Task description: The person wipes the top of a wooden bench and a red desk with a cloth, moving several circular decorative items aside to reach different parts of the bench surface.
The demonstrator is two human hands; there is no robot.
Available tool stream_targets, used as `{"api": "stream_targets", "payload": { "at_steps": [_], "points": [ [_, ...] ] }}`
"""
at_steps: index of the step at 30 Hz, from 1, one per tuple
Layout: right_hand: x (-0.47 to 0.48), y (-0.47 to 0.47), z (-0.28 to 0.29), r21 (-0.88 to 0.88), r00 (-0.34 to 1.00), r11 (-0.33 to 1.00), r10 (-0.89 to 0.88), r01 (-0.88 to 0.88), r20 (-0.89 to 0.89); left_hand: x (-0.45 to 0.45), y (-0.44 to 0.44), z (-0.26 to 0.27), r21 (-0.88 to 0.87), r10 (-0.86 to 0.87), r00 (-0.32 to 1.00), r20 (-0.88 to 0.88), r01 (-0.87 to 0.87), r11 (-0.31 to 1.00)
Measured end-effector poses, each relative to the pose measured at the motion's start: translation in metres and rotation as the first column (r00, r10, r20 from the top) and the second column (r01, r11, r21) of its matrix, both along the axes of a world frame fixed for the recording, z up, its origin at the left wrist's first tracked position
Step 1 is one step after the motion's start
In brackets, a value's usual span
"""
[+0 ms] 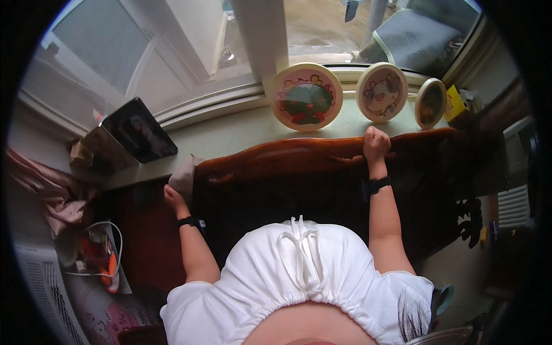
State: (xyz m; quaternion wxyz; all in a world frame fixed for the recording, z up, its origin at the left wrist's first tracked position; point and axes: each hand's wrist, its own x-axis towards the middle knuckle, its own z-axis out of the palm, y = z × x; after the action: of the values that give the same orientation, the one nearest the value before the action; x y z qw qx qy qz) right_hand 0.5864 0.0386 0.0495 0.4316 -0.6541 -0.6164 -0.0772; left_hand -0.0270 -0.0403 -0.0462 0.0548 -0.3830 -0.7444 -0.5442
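My left hand [174,201] is at the left end of a dark, glossy wooden backrest [276,152]. Its fingers are closed on a pale grey cloth [183,177], which lies against the end of the wood. Further right, my right hand [376,143] is closed over the backrest's top edge, with its palm and fingertips hidden. Just beyond that hand, a round framed cartoon picture [383,92] leans on the windowsill. Both wrists wear black bands.
On the pale windowsill [224,131] stand a larger round picture [307,97], a smaller one [430,103], a yellow box [455,103] and a dark rectangular frame [139,129]. A pink curtain [64,198] hangs left, above a white cable [120,246] and clutter.
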Motion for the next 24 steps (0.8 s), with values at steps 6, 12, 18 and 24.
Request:
{"api": "stream_targets", "payload": {
  "at_steps": [6,12,18,24],
  "points": [
    [-0.004,0.002,0.002,-0.001,0.999,1.000,-0.016,0.016,0.045,0.025,0.021,0.029,0.025,0.101,0.995,-0.008,-0.101,0.995],
    [-0.004,-0.001,0.005,0.017,0.999,1.000,-0.019,0.018,0.046,0.091,0.054,0.058,-0.140,-0.149,0.907,-0.394,0.101,0.985],
    [-0.002,-0.003,0.004,0.019,0.997,0.999,-0.042,0.041,0.061,0.221,0.052,0.111,-0.207,-0.275,0.685,-0.675,0.183,0.961],
    [-0.005,-0.001,0.003,0.038,0.999,0.999,-0.029,0.028,0.039,0.321,0.056,0.148,-0.243,-0.412,0.654,-0.634,0.338,0.909]
  ]
}}
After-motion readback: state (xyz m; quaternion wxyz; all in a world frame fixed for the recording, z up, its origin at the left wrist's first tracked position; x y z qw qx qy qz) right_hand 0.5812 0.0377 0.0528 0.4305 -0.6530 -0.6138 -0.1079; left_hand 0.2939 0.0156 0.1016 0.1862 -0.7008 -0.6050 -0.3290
